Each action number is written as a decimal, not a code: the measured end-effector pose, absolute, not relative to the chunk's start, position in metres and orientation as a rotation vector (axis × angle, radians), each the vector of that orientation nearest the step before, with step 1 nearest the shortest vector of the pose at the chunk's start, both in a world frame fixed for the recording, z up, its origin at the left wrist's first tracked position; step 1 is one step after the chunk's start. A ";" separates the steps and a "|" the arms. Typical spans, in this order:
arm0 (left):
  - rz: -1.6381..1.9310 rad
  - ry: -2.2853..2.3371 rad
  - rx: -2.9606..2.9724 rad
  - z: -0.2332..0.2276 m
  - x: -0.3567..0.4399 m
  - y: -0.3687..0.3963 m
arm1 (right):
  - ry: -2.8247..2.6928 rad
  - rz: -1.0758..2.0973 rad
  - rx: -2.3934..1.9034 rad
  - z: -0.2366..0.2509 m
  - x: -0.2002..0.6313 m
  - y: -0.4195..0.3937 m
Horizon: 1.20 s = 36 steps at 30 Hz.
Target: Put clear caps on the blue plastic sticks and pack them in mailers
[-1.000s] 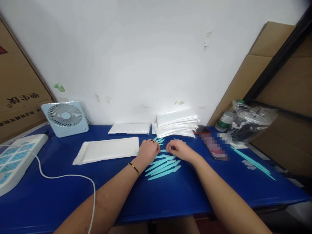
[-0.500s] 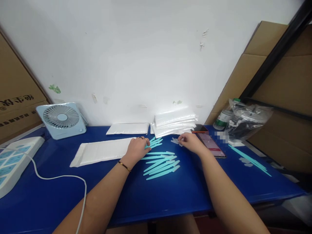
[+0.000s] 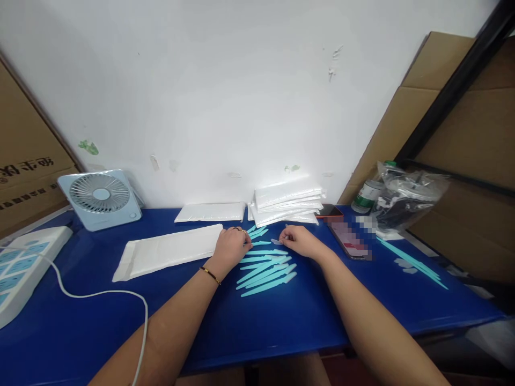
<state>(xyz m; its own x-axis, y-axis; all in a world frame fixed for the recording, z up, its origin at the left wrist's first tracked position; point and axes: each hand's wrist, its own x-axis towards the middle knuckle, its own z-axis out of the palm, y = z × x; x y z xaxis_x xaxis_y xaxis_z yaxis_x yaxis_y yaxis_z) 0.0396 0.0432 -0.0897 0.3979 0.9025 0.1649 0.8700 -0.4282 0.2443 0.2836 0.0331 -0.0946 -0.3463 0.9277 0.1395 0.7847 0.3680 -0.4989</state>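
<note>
On the blue table (image 3: 281, 332), at its left edge, a white and pale-blue flat device (image 3: 20, 268) lies with a white cable (image 3: 100, 294) curling away from it, and a small pale-blue square fan (image 3: 100, 197) stands by the back edge. A flat white padded envelope (image 3: 169, 251) lies left of centre. The left hand (image 3: 232, 247) rests beside it, fingers curled down onto the teal plastic sticks (image 3: 265, 268) fanned across the middle of the table; whether it pinches one I cannot tell. The right hand (image 3: 300, 242) pinches a small clear plastic cap (image 3: 277, 242) just above the sticks. Behind stands a stack of white envelopes (image 3: 287, 206). A dark phone (image 3: 346, 238) lies right of the hands, and more teal sticks (image 3: 412, 262) lie near the right edge.
</note>
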 end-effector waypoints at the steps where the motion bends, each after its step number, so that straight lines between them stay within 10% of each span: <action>1: 0.423 1.609 2.526 -0.090 0.040 0.043 | -2.237 0.489 -1.485 -0.094 0.282 0.033; 25: 0.422 1.516 2.540 -0.087 0.050 0.038 | -2.310 0.437 -1.328 -0.093 0.269 0.034; 36: 0.379 1.777 2.462 -0.089 0.026 0.053 | -1.853 0.183 -2.043 -0.087 0.335 0.042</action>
